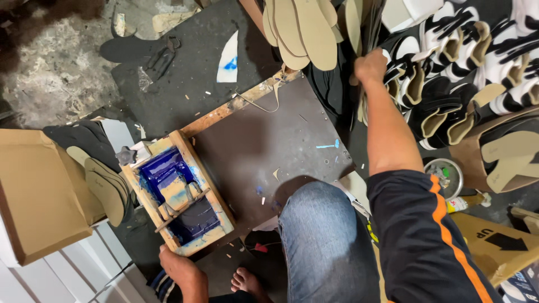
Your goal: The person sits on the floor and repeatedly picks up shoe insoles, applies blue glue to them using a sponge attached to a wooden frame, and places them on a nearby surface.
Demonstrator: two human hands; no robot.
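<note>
Right hand point(370, 66) is up at the far edge of the work board point(264, 140), fingers curled shut on the edge of a thin dark sheet stack point(368, 28) standing next to the tan insoles point(303, 33). Exactly what piece it pinches: can't tell, the fist hides it.

Handling call: these sole cutouts look light, thin, flexible, not fragile. They will flop if held by 1 end; grip mid-edge or pinch several together. Matte surface, so likely low slip.

Left hand point(178, 269) sits at the near corner of the wooden print frame point(179, 193), fingers wrapped on its rim. The frame is rigid, with wet blue ink point(163, 174) inside, so keep it level and hold by the wood only.

Around: 2 more tan insoles point(104, 188) on a cardboard box point(33, 196) to the left, black-and-white sandals point(466, 56) piled to the right, and a small tin point(446, 177) by the knee.
</note>
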